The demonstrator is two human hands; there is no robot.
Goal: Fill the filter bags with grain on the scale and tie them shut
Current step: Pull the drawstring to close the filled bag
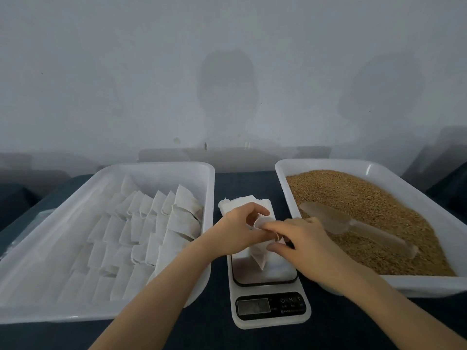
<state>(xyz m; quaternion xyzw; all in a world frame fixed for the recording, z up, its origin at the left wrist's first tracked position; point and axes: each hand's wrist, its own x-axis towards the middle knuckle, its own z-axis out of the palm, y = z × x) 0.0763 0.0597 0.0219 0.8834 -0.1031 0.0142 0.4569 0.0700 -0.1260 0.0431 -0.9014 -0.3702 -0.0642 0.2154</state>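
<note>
A: What are the two trays made of?
B: White plastic, both: the left tray [151, 170] and the right tray [328, 164], smooth with a soft sheen along the rims.
A: And the filter bags [141, 223] in the left one?
B: Thin white fabric, papery and matt, creased at the folds. The filter bag [259, 256] above the scale [270, 287] is the same stuff.
A: The scale itself?
B: White plastic body, a glossy dark panel [290, 305], and a platform [278, 271] that shines like polished metal.
A: The grain [379, 210]?
B: Golden-brown, dry, rough and matt. The scoop [353, 228] lying on it is cloudy translucent plastic.
A: The desk [245, 183]?
B: Dark blue, matt, with a cloth-like look.
</note>
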